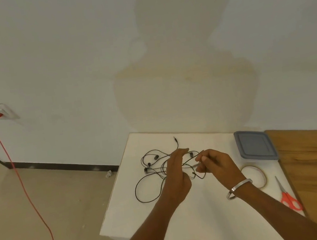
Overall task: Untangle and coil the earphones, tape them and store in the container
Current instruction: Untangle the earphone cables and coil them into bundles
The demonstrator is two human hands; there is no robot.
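The earphones (153, 173) are not yet untangled: the right hand (215, 164) pinches one strand, the left hand (176, 175) is relaxed with straight fingers. Tape (260, 176) untouched, container (255, 146) closed.

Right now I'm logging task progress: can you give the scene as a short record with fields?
earphones: black, tangled on white table
left hand: fingers straight, over the tangle
right hand: fingers pinch a strand
container: grey lid on, right of the tangle
tape roll: flat, in front of container
scissors: red handles, near right edge
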